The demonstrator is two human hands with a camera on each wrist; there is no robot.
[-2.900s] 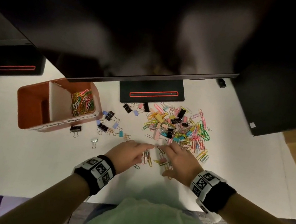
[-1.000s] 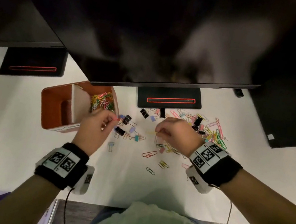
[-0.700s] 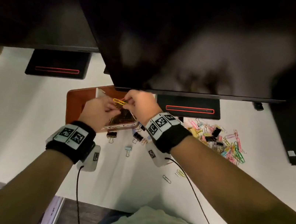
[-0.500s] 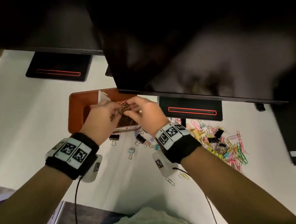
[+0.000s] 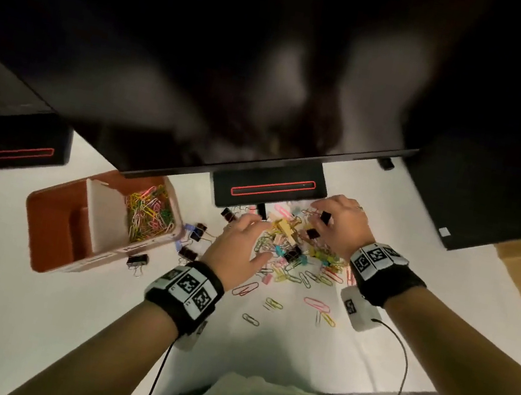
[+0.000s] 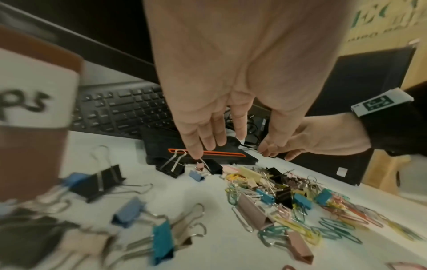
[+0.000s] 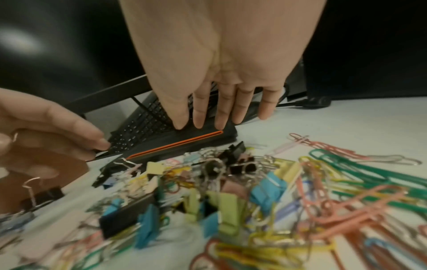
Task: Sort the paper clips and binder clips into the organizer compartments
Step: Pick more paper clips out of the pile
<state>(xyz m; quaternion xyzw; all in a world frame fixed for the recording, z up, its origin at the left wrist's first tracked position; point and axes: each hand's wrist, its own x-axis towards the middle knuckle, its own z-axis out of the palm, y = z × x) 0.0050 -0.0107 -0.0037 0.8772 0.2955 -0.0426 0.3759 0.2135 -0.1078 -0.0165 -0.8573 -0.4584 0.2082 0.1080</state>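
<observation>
To your left on the counter [image 5: 12, 311] stands the organizer [image 5: 52, 229], paper clips [image 5: 147, 213] in its right compartment; the mixed clip pile [image 5: 294, 254] lies right.

white table [image 5: 29, 314] | on it: organizer [image 5: 52, 232], clip pile [image 5: 291, 253], monitor base [image 5: 269, 188]

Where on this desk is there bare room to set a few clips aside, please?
Bare white desk lies in front of the brown organizer and left of the left hand. It is crowded between the organizer and the right hand, where the mixed clip pile and loose binder clips lie.
</observation>
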